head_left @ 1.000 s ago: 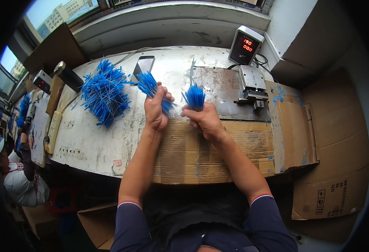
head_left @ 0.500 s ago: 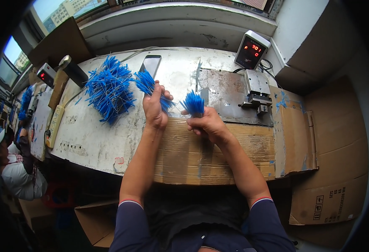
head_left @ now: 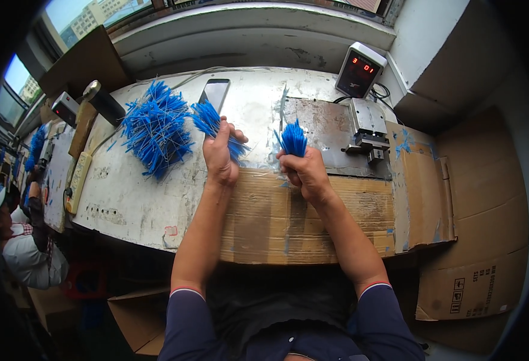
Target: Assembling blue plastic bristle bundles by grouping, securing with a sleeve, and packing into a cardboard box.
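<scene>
My left hand [head_left: 219, 154] grips a bundle of thin blue wires [head_left: 208, 118] that fans out above its fingers. My right hand [head_left: 303, 171] holds a second, smaller bunch of blue wires [head_left: 292, 138] upright, ends pointing away from me. Both hands hover over the white worktable [head_left: 132, 198], just beyond a sheet of brown cardboard [head_left: 276, 222]. A large loose pile of blue wires [head_left: 155, 129] lies on the table to the left of my left hand.
A dark phone [head_left: 214, 94] lies behind my left hand. A grey metal plate with a small press fixture [head_left: 366, 135] sits at right, a digital counter box [head_left: 359, 70] behind it. Cardboard boxes [head_left: 475, 240] stand right. Another person [head_left: 21, 253] sits far left.
Both hands stay on their bundles. The view has shifted slightly; my right hand has drawn a little back toward the cardboard edge with its bunch.
</scene>
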The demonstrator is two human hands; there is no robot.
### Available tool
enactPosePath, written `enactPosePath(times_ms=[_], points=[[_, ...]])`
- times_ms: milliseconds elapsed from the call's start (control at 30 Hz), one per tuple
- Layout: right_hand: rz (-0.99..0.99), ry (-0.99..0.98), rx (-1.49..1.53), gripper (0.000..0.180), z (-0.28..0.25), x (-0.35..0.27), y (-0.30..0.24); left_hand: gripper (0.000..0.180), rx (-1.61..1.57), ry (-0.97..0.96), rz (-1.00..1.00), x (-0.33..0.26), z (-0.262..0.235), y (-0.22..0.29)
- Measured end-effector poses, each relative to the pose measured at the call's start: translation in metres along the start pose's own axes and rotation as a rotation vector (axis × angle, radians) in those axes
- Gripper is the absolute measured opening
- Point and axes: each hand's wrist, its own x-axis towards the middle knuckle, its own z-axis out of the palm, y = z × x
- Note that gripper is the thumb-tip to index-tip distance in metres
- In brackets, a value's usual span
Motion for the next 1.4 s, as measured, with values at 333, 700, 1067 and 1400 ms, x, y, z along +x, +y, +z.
enactPosePath(times_ms=[333,700,1067,1400], points=[[-0.437,0.069,-0.372,0.017,0.002,0.013,0.028,0.036,0.098,-0.104,-0.092,-0.022,0.024,-0.028],[-0.313,0.091,-0.525,0.013,-0.001,0.005,0.007,0.031,0.025,-0.125,-0.067,-0.013,0.012,-0.019],[-0.07,-0.126,-0.47,0.012,-0.006,0.002,-0.013,0.028,0.068,-0.152,-0.09,-0.015,0.01,-0.019],[-0.013,-0.167,-0.17,0.008,-0.012,0.003,-0.01,0.023,-0.034,-0.143,-0.147,-0.009,0.003,-0.008]])
